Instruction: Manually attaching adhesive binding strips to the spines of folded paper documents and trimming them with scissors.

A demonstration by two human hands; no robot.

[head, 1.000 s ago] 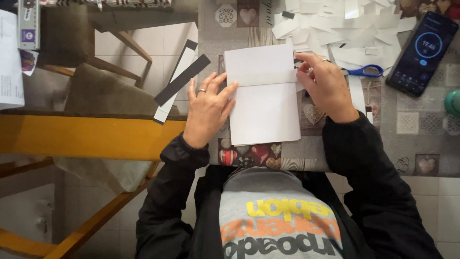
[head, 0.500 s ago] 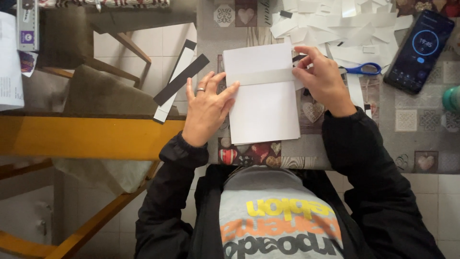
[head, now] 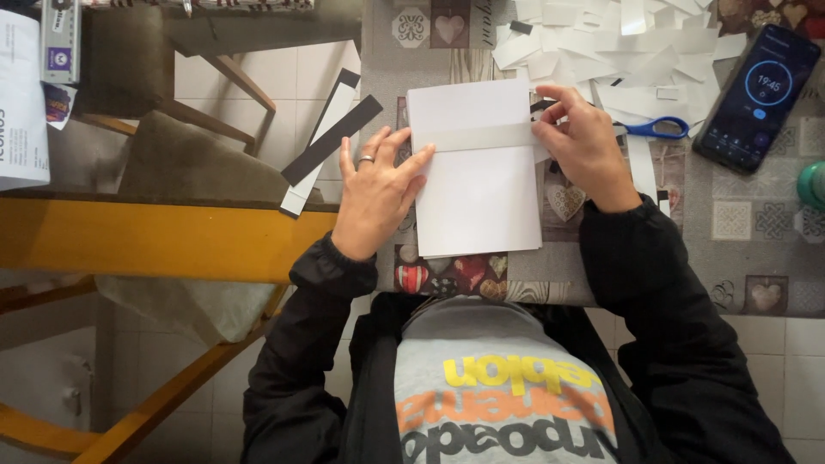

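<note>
Two hands work one white sheet stack [head: 477, 193] lying on the patterned tablecloth [head: 756, 258], just in front of the person's chest. Left hand [head: 374, 193] lies flat at the sheet's left edge, fingers spread, tips pressing on the paper; ring on one finger. Right hand [head: 584, 146] sits at the sheet's right edge, thumb and forefinger pinching the end of a narrow white strip [head: 481, 137]. Strip's long axis runs left-right across the upper part of the sheet, crossing the sheet's own long axis, which runs toward and away from the person. Strip's free end lies leftward from the right fingers, near the left fingertips, so left hand is nearer that end. Blue-handled scissors [head: 657, 129] lie just right of the right hand, touching the heap of white scraps [head: 619, 51]. Phone [head: 756, 86] further right. Black-and-white strips [head: 331, 142] hang off the table's left edge.
</note>
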